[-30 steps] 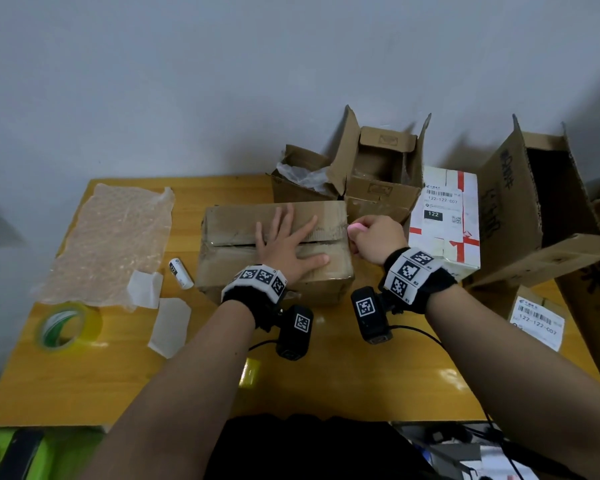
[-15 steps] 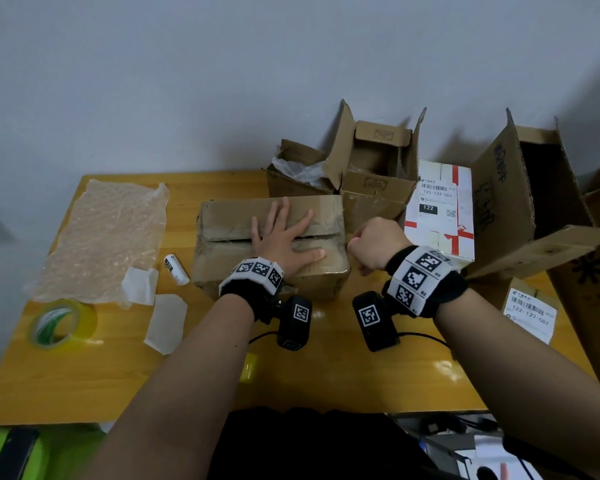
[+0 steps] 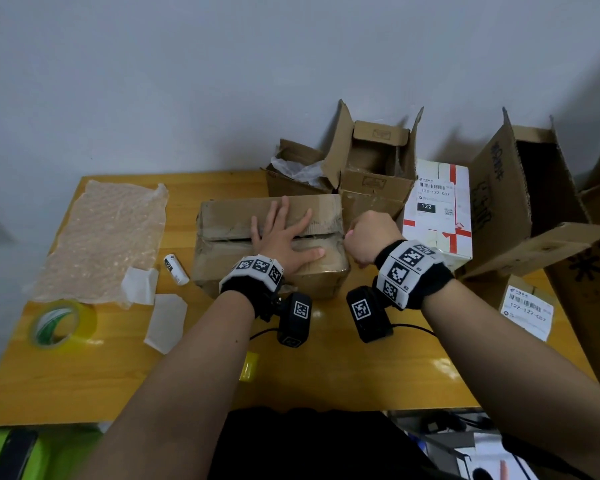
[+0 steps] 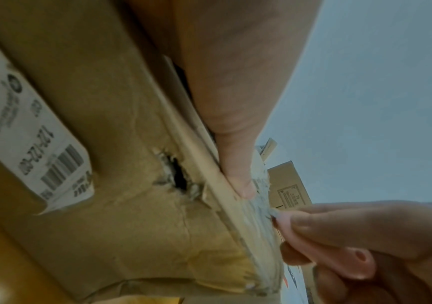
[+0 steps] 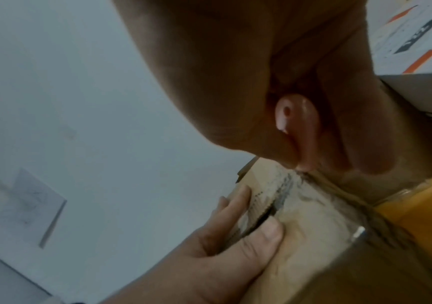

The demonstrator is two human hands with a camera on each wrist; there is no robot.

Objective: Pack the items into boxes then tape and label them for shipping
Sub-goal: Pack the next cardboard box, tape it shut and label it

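Tape roll (image 3: 61, 323): seen at the far left of the table (image 3: 326, 375), near the front edge, well apart from both hands.
Bubble wrap (image 3: 101, 237): laid flat behind the roll; 2 white paper scraps and 1 small white cylinder (image 3: 176, 269) are noted between it and the box.
Box (image 3: 229, 216): placed mid-table, long axis running left to right, flaps folded down with a dark seam open along that axis.
Left hand (image 3: 284, 239): fingers spread and straight, pressed flat on the box top across the seam; nothing is held.
Right hand (image 3: 369, 237): curled around a small pink cutter (image 4: 323, 248), its tip set at the right end of the seam, where old frayed tape is seen.
Key relation: the seam runs leftward from the cutter tip, under the left hand; the right hand is judged nearer the working end.
Obstruction: the left thumb (image 4: 238, 176) lies just beside the tip and is judged at risk in a leftward stroke.
Right side: open cardboard boxes and 1 labelled white parcel (image 3: 437, 216) stand close behind the right hand.
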